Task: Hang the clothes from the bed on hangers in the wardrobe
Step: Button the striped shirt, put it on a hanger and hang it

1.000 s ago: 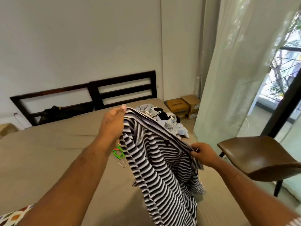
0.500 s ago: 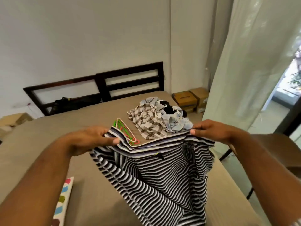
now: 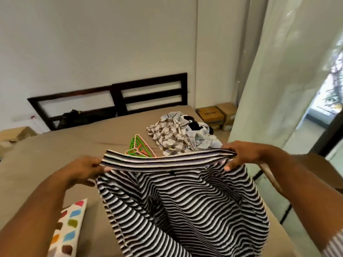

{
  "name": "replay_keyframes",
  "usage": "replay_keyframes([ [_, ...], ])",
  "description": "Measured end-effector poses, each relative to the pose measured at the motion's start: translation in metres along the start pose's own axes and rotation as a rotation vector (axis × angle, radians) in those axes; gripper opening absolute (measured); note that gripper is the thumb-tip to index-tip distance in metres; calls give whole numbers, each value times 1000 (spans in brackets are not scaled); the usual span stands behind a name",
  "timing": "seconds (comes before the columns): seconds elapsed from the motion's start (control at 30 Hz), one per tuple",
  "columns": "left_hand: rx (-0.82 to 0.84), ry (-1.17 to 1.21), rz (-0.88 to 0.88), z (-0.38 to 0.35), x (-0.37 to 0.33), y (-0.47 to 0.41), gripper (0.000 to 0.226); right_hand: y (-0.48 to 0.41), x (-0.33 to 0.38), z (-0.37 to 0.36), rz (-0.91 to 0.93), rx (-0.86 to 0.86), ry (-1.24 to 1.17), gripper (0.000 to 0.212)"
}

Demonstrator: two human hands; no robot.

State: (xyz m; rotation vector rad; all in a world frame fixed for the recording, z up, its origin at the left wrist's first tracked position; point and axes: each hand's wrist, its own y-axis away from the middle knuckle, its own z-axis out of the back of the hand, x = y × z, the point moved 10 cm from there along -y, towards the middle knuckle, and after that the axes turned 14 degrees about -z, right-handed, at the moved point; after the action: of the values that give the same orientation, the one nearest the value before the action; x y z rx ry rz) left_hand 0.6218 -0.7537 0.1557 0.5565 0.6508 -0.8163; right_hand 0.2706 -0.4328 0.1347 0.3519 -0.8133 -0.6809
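Observation:
A black-and-white striped garment (image 3: 185, 204) hangs in front of me over the bed (image 3: 46, 160). My left hand (image 3: 83, 169) grips its top edge at the left, and my right hand (image 3: 241, 154) grips the same edge at the right, so the edge is stretched flat between them. Beyond it on the bed lie green, pink and orange plastic hangers (image 3: 140, 147). A pile of clothes (image 3: 178, 134), a checked shirt and a pale blue item among them, sits near the bed's far right corner. No wardrobe is in view.
A dark slatted headboard (image 3: 148, 95) stands against the white wall, with a black bag (image 3: 78, 117) below it. Cardboard boxes (image 3: 215, 115) sit on the floor by a pale curtain (image 3: 287, 80). A brown chair (image 3: 315, 171) is behind my right arm. A spotted pillow (image 3: 68, 229) lies near left.
My hands moved apart and levelled, turning the striped garment from hanging sideways to spread flat between them. The view shifted left and down, revealing the hangers and checked shirt.

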Motion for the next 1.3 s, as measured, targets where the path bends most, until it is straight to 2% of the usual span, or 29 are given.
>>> replay_keyframes([
  [0.07,-84,52,9,14,17,0,24,8,-7,-3,-32,-3,20,27],
  [0.17,-208,136,-35,19,20,-1,34,9,-23,9,-89,-161,-33,13],
  [0.27,-310,277,-74,10,17,-4,38,12,-35,11,-142,-272,-407,28],
  [0.4,-293,667,77,-27,30,-7,38,11,-52,-16,-277,-353,-858,23],
  [0.53,-142,940,102,-75,10,-9,13,9,-20,-64,-233,-77,-1114,30],
  [0.6,-90,991,77,-97,-7,-11,14,9,9,-83,-153,27,-1147,32],
  [0.67,-101,1030,57,-117,-26,-9,17,9,33,-97,-96,45,-1207,38],
  [0.77,-168,1108,93,-145,-42,-5,20,8,55,-112,-79,-29,-1332,31],
  [0.9,-190,1080,114,-166,-53,-5,37,16,79,-125,-80,-113,-1263,22],
  [1.13,-349,1145,94,-175,-63,-3,17,28,108,-136,115,-145,-1051,33],
  [1.23,-443,1163,91,-176,-67,1,13,24,104,-141,101,-286,-871,23],
  [1.3,-477,1160,80,-177,-69,1,16,23,105,-139,80,-418,-629,32],
])
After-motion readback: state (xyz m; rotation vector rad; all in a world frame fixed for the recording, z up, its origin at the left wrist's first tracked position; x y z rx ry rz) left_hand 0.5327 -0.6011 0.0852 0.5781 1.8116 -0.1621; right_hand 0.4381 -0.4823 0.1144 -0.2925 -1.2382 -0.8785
